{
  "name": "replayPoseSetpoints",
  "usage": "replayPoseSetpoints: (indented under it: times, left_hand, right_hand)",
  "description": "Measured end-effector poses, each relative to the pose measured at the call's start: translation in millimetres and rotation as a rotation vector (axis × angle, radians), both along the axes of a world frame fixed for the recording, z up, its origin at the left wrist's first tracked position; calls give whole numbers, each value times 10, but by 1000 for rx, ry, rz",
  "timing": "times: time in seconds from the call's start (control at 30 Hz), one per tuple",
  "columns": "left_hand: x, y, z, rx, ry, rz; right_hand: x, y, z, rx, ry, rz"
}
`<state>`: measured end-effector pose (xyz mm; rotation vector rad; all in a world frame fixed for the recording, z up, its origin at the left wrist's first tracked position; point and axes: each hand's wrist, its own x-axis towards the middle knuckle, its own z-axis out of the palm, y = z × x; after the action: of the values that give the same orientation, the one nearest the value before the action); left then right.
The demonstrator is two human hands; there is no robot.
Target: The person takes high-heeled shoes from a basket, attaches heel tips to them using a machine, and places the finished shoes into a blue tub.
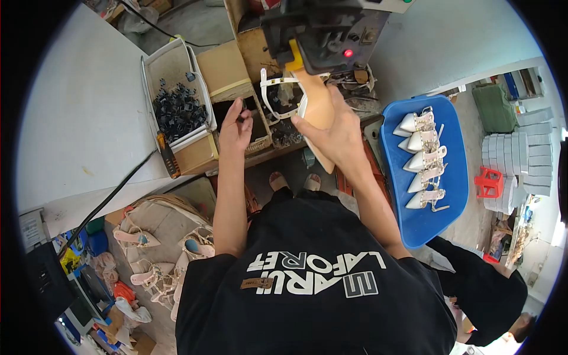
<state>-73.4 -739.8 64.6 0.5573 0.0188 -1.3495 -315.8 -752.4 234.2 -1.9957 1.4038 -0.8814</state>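
Observation:
My right hand (340, 133) is closed around a white strappy shoe (319, 100), its tan sole facing up and its thin studded straps hanging to the left. The shoe's far end sits against the yellow part (294, 56) of a dark machine (325, 35) with a lit red light. To the left, my left hand (236, 130) is raised with curled fingers over an open cardboard box (260, 142). A small black piece (241, 111) shows between its thumb and fingers; its exact kind is unclear.
A white tray (201, 77) of small black pieces (177, 109) stands left, beside an orange-black screwdriver (167, 155). Right is a blue basket (455, 195) with several white pointed shoes (423, 158). More shoes (154, 278) lie lower left. Another person (485, 290) is at lower right.

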Motion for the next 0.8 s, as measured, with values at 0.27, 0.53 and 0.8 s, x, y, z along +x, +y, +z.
replayPoseSetpoints:
  times: [0.27, 0.53, 0.8]
  left_hand:
    - [-21, -102, -21, 129, -121, 57]
    - [230, -128, -365, 21, -110, -86]
    - [199, -159, -257, 111, -261, -75]
  right_hand:
    - [-65, -35, -146, 64, -75, 8]
    - [-83, -66, -205, 64, -227, -4]
    - [-86, -27, -243, 206, -313, -14]
